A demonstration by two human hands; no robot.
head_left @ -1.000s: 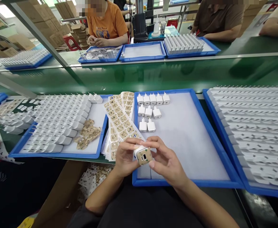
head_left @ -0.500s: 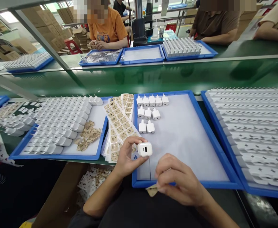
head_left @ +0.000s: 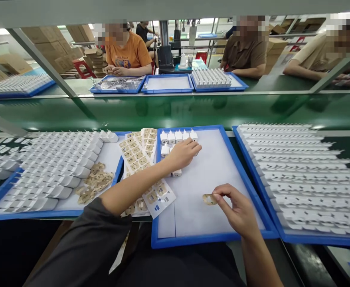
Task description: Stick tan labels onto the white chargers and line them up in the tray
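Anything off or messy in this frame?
Mostly tidy. One oddity: a loose heap of tan film scraps lies in the left tray beside the neat charger rows. The sticker sheets overhang between trays.

— What lies in the middle tray (head_left: 222, 235)?

— Chargers (head_left: 177, 136) in rows at its far left corner, the left hand (head_left: 183, 153) on them; the right hand (head_left: 237, 211) nearer, over the tray's bare part, pinching a sticker (head_left: 208, 199).

— And beside it?

— Sticker sheets (head_left: 139, 153) just left, between it and the left tray (head_left: 1, 191) of chargers. Another full tray (head_left: 282, 235) lies right. The conveyor belt (head_left: 175, 109) runs behind.
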